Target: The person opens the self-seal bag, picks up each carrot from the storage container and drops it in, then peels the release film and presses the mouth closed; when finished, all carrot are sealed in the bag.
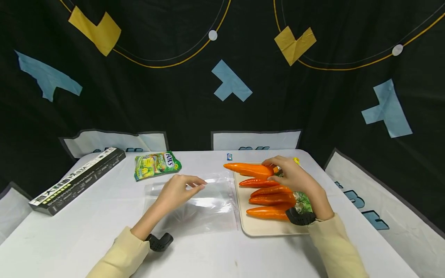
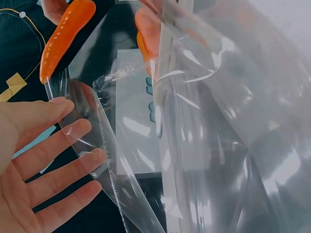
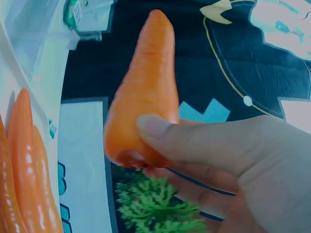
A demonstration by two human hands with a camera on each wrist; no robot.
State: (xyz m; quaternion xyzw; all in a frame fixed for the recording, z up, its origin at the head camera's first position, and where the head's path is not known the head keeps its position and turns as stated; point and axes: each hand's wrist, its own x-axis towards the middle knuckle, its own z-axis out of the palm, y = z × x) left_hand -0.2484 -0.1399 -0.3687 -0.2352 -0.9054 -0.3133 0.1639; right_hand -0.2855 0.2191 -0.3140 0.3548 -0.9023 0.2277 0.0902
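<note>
— What has the right hand [image 1: 295, 175] got?

— A carrot [image 1: 248, 169]. Thumb and fingers curl round its thick end, and it is lifted just above the board [image 1: 257, 227], tip pointing left towards the bag. The right wrist view shows the thumb pressed across the carrot's [image 3: 143, 102] butt, with green leaves [image 3: 160, 208] just below.

— And the left hand [image 1: 177, 189]?

— Open, fingers fairly straight. It rests on the clear bag [image 1: 205, 204], near the bag's far edge. In the left wrist view the fingers [image 2: 53, 160] are spread, with the bag's [image 2: 204, 136] edge lying against their tips.

— Where is the bag?

— Flat on the white table [image 1: 87, 231], between the two hands, its right edge just beside the board.

— What else is on the board?

— Four more carrots [image 1: 271, 200] lying side by side, leaves at their right ends.

— Anything further off?

— A green snack packet [image 1: 157, 164] beyond the bag, and a long dark box [image 1: 78, 180] at the table's left edge.
</note>
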